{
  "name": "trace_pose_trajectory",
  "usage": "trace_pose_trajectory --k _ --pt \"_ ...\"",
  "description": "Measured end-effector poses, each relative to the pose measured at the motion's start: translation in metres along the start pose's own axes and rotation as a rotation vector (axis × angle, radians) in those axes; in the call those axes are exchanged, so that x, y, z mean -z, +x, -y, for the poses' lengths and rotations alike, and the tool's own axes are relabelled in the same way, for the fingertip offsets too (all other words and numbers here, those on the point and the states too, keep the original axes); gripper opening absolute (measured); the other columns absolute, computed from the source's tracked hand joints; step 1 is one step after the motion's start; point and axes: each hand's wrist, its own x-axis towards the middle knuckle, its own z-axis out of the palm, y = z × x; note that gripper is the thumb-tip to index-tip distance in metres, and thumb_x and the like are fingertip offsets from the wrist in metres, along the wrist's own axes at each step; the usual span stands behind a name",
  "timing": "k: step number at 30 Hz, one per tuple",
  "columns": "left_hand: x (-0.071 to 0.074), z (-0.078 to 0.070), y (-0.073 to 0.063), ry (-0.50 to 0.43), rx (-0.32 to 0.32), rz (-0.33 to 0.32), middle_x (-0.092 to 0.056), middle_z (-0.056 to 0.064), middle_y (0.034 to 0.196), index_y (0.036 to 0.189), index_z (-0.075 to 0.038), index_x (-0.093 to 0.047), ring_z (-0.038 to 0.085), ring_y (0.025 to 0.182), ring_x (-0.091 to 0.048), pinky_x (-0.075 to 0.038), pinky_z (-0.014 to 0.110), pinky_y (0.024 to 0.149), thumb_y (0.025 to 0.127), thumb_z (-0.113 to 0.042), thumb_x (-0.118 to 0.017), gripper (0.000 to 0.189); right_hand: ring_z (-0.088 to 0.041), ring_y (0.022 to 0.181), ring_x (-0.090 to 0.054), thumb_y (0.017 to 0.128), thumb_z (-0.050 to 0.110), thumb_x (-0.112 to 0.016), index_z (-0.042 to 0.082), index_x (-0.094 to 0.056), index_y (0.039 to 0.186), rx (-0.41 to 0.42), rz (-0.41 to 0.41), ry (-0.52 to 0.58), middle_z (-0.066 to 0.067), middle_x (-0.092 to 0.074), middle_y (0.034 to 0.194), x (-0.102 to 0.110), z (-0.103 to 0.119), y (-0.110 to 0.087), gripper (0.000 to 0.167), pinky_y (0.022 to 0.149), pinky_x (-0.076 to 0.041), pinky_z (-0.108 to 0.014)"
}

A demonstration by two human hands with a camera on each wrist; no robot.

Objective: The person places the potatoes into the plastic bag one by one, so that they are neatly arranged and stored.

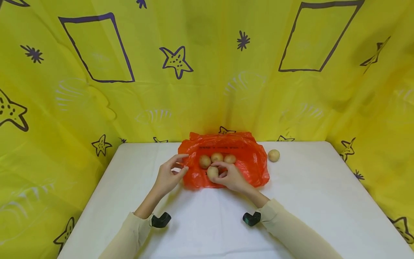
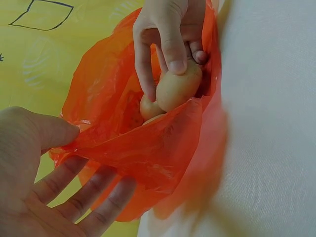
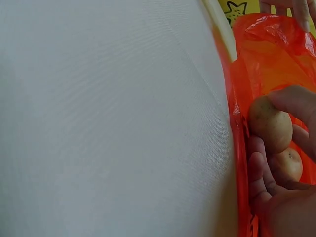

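A red plastic bag (image 1: 249, 169) lies on its side, its mouth facing the person, with several potatoes (image 1: 205, 162) inside. The right hand (image 1: 231, 176) pinches a potato (image 1: 212, 173) between thumb and fingers at the bag's mouth. This held potato (image 2: 178, 89) touches another potato (image 2: 149, 107) in the left wrist view. At the bag's left side, the left hand (image 1: 169, 174) holds the rim, thumb on one side and fingers behind the thin film. Those fingers (image 2: 81, 200) show spread and partly through the plastic. The bag's inner depth is partly hidden.
One loose potato (image 1: 274, 155) sits on the white table (image 1: 300, 201), just right of the bag. A yellow curtain (image 1: 207, 97) with drawn stars hangs at the table's back and sides. Dark wrist cameras (image 1: 161, 219) are worn at both cuffs.
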Motion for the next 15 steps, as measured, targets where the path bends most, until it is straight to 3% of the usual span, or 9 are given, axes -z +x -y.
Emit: trace_pose_trajectory --k 7,15 --pt "-0.0003 -0.0005 -0.0003 -0.014 -0.006 -0.011 -0.069 0.011 0.106 0.129 -0.011 -0.068 0.026 0.089 -0.069 -0.059 0.025 0.069 0.093 -0.001 -0.072 0.038 -0.013 0.071 -0.061 0.083 0.012 -0.084 0.009 -0.071 0.124 0.005 -0.007 -0.017 -0.004 -0.068 0.091 -0.0028 -0.0042 0.0041 0.043 0.068 -0.054 -0.025" --pt "-0.0015 -0.0006 -0.0008 -0.012 -0.009 -0.008 -0.069 0.011 0.106 0.129 -0.01 -0.068 0.027 0.09 -0.069 -0.059 0.025 0.069 0.092 -0.001 -0.073 0.038 -0.013 0.07 -0.062 0.084 0.015 -0.083 0.014 -0.071 0.123 -0.054 -0.017 -0.049 0.0 -0.067 0.08 -0.0063 -0.0031 0.0041 0.041 0.067 -0.053 -0.025"
